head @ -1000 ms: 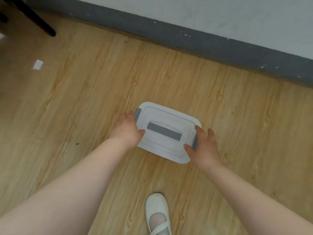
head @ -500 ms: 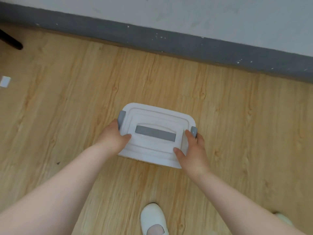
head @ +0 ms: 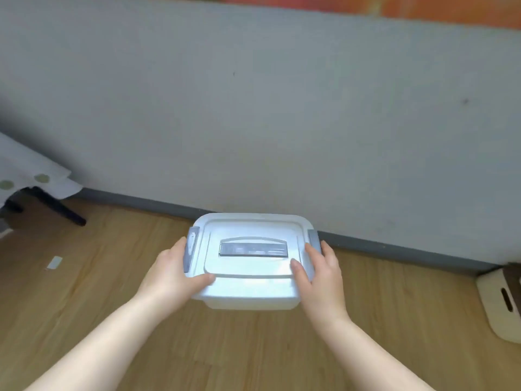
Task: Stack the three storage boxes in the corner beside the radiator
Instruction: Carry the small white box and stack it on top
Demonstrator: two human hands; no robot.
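A white storage box (head: 251, 280) with a grey lid handle and grey side clips is held in the air above the wooden floor, in front of the grey wall. My left hand (head: 174, 275) grips its left end, thumb on the lid. My right hand (head: 321, 277) grips its right end the same way. The box is level and its lid is closed. No other storage box and no radiator are in view.
A grey baseboard (head: 394, 246) runs along the wall's foot. A black furniture leg (head: 59, 206) under a white cloth (head: 31, 176) stands at the left. A cream object with a slot (head: 504, 300) lies on the floor at the right edge. A small white scrap (head: 54, 262) lies at the left.
Both hands have lifted the box off the floor and the view has tilted up, so more wall shows and my shoe has left the frame.
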